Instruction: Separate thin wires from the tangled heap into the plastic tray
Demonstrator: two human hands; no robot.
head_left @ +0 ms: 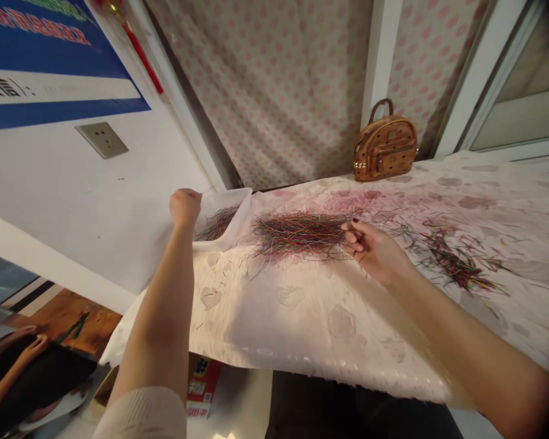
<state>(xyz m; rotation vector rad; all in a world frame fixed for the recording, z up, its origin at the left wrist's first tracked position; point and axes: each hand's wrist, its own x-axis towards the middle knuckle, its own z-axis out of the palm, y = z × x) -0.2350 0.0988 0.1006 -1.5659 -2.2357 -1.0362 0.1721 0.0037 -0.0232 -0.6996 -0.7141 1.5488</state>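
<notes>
A long bundle of thin, mixed-colour wires [297, 233] lies across the table. At its right end is my right hand [370, 247], fingers curled and thumb pressed in on the wire ends. My left hand [185, 208] is closed in a fist by the wall, at the far left corner of a white, see-through sheet or bag [238, 218]. What that fist grips is hidden. More wires [218, 223] show inside or under the white sheet. To the right of my right hand lies a loose, tangled heap of shorter coloured wires [460, 265].
A pale patterned cloth [288, 323] covers the table, stained pink at the back. A brown mini backpack [387, 149] stands at the rear. A wall with a socket [102, 140] borders the left. Another person's hand [34, 347] and green-handled pliers [75, 326] appear lower left.
</notes>
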